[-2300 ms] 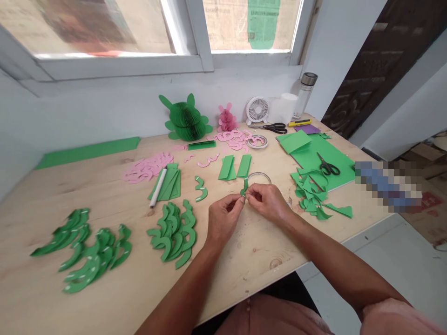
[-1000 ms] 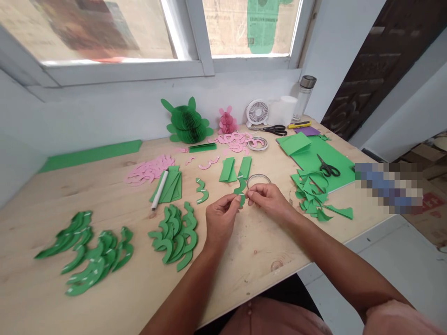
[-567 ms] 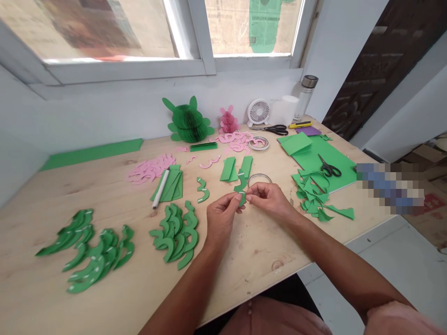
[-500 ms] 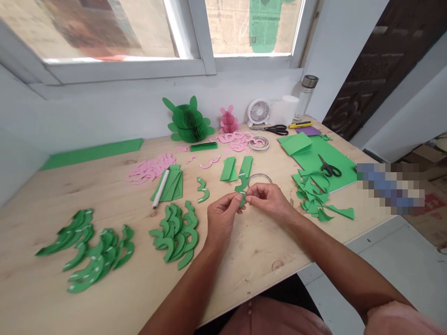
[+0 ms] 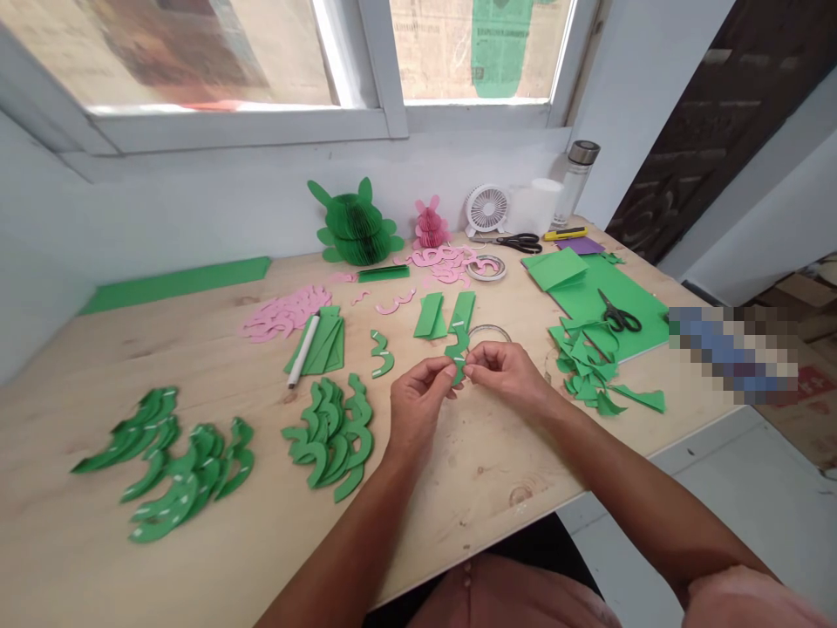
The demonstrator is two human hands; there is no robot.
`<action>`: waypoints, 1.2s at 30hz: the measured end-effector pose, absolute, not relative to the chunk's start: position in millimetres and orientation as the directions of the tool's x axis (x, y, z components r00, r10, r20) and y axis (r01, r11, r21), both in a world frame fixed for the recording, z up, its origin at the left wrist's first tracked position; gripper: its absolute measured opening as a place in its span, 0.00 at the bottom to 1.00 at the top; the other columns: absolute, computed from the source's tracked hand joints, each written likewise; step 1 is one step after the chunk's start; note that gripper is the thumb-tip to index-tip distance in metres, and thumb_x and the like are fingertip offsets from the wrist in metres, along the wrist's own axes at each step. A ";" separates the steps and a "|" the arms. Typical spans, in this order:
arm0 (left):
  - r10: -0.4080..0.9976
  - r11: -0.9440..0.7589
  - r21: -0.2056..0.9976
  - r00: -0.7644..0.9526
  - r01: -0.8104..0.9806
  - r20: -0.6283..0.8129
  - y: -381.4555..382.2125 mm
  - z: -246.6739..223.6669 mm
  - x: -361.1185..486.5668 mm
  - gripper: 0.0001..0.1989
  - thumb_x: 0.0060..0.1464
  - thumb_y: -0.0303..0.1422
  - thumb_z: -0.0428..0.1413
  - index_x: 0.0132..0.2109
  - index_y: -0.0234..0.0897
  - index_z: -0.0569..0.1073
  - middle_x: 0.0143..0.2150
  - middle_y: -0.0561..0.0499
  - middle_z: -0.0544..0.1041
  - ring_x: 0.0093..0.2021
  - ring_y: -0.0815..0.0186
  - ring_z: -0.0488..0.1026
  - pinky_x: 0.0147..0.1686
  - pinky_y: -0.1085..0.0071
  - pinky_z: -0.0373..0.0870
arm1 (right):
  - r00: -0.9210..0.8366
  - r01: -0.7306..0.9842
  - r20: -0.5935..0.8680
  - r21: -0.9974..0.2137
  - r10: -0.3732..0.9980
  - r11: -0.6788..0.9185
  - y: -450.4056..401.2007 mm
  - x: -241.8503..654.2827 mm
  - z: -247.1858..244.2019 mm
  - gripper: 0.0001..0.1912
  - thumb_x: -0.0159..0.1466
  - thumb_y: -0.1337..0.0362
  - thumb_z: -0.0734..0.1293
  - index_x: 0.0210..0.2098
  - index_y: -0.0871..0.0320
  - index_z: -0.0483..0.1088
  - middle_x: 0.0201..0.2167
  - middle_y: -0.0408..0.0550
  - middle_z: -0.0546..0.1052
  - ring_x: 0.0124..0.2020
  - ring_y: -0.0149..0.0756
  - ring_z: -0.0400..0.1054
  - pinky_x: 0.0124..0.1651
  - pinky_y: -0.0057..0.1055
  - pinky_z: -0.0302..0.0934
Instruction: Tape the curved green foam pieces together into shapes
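Observation:
A wavy green paper piece [image 5: 460,342] with small white strips on it is held upright over the middle of the table. My left hand [image 5: 422,397] pinches its lower end between thumb and fingers. From the right, my right hand [image 5: 506,371] has its thumb and forefinger closed at the edge of the same piece; whatever lies between those fingertips is too small to make out. Behind the right hand lies a roll of tape [image 5: 492,331], partly hidden. Left of my hands rests a similar wavy green piece [image 5: 381,353] with white strips.
Piles of wavy green pieces [image 5: 330,436] lie at the left, with a white pen [image 5: 304,351] on folded green paper. Small black scissors [image 5: 618,314] rest on green sheets beside scraps [image 5: 588,366]. A green honeycomb figure [image 5: 359,228] and a fan [image 5: 487,209] stand at the back.
The view has shifted slightly. Both hands keep their places at the wavy green piece, with the right fingertips a little farther from the left ones.

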State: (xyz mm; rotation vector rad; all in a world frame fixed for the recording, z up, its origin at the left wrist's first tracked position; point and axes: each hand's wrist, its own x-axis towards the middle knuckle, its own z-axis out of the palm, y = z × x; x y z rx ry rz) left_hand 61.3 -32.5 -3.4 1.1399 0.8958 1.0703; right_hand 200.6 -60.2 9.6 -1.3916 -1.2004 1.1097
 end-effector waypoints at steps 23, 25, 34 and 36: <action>0.970 0.090 0.978 0.239 -0.186 -0.044 -31.1 -4.8 60.4 0.10 0.43 0.38 0.59 0.28 0.34 0.76 0.25 0.51 0.73 0.25 0.70 0.67 0.24 0.75 0.67 | 0.011 0.067 -0.012 -0.998 1.000 -0.012 -62.2 202.1 15.1 0.15 0.57 0.53 0.64 0.27 0.60 0.67 0.21 0.41 0.68 0.21 0.25 0.58 0.25 0.25 0.52; 0.969 0.098 0.976 0.244 -0.195 -0.048 -30.9 -5.1 60.5 0.10 0.43 0.37 0.60 0.28 0.34 0.77 0.25 0.51 0.73 0.24 0.70 0.67 0.24 0.74 0.67 | 0.012 0.059 -0.013 -0.998 1.000 -0.014 -61.7 202.6 13.0 0.15 0.57 0.53 0.65 0.27 0.60 0.68 0.21 0.41 0.68 0.21 0.25 0.58 0.25 0.25 0.52; 0.964 0.103 0.972 0.262 -0.210 -0.045 -31.8 -4.8 59.8 0.09 0.44 0.37 0.60 0.28 0.34 0.77 0.25 0.52 0.73 0.24 0.71 0.68 0.24 0.74 0.67 | 0.030 0.070 -0.016 -0.997 0.999 -0.018 -62.2 201.9 14.8 0.16 0.56 0.53 0.65 0.25 0.60 0.67 0.20 0.40 0.67 0.21 0.25 0.57 0.25 0.25 0.50; 0.964 0.101 0.973 0.264 -0.208 -0.043 -32.1 -4.6 59.9 0.09 0.44 0.37 0.60 0.28 0.34 0.77 0.25 0.52 0.73 0.24 0.71 0.68 0.25 0.74 0.67 | 0.032 0.081 -0.012 -0.997 0.999 -0.015 -62.4 201.9 15.2 0.16 0.56 0.53 0.65 0.25 0.60 0.67 0.19 0.40 0.67 0.20 0.25 0.57 0.25 0.25 0.50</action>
